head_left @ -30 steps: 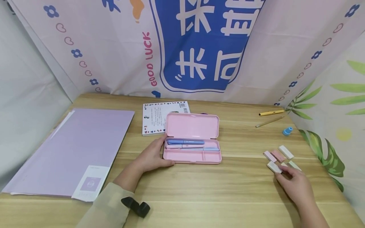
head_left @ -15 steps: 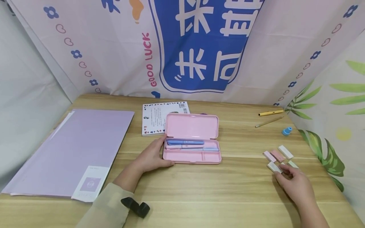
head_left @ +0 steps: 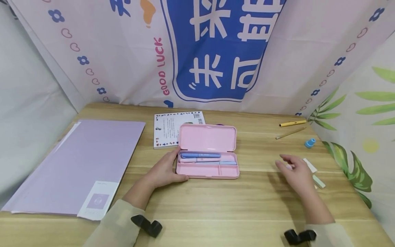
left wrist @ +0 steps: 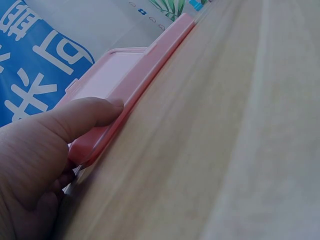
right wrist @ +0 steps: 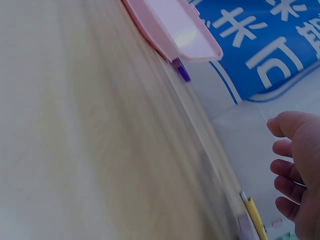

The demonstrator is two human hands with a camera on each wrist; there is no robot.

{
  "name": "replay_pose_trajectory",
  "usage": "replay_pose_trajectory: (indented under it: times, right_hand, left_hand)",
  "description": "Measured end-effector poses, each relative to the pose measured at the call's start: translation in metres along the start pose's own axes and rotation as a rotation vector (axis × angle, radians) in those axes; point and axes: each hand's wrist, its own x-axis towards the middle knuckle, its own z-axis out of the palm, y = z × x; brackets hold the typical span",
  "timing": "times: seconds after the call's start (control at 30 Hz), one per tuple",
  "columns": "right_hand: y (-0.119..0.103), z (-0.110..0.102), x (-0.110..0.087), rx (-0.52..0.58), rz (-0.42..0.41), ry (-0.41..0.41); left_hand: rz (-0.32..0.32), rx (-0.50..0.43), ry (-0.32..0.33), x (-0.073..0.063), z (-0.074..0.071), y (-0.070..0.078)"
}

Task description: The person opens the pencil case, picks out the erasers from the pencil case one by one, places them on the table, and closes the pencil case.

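Note:
My left hand [head_left: 165,169] holds the left end of a pink pencil case [head_left: 197,170], which lies with its lid up. In the left wrist view the thumb [left wrist: 97,111] presses on the case's front edge. A blue pen [head_left: 200,155], a pink pen [head_left: 197,160] and a thin pale blue one [head_left: 226,163] lie in the long slot. Well to the right of the case, my right hand [head_left: 297,173] is over the table, fingers curled. A small pale eraser [head_left: 289,167] shows in its curl, mostly hidden. In the right wrist view the curled fingers hide the held side.
Beside the right hand lie a white eraser [head_left: 310,165] and a green eraser [head_left: 319,181]. Farther back are a blue cap-shaped piece [head_left: 310,143], a pencil [head_left: 291,133] and a yellow pen [head_left: 292,123]. A booklet [head_left: 166,128] lies behind the case; a lilac folder [head_left: 89,161] lies left.
My right hand has left the eraser group's near side, moving up and left. The near white eraser no longer shows in its spot. My left hand stays on the pencil case.

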Motion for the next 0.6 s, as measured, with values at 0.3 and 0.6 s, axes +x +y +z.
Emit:
replay_pose_trajectory:
  times: [0.3,0.6]
  right_hand:
    - [-0.056,0.042,0.068,0.114,-0.022,-0.169]
    - [-0.098,0.072,0.108,0.176,-0.071,-0.262]
  left_hand:
    - [-0.001,-0.006,0.0,-0.002,0.0,-0.002]
    - [0.018,-0.004,0.009,-0.002,0.0,-0.002]
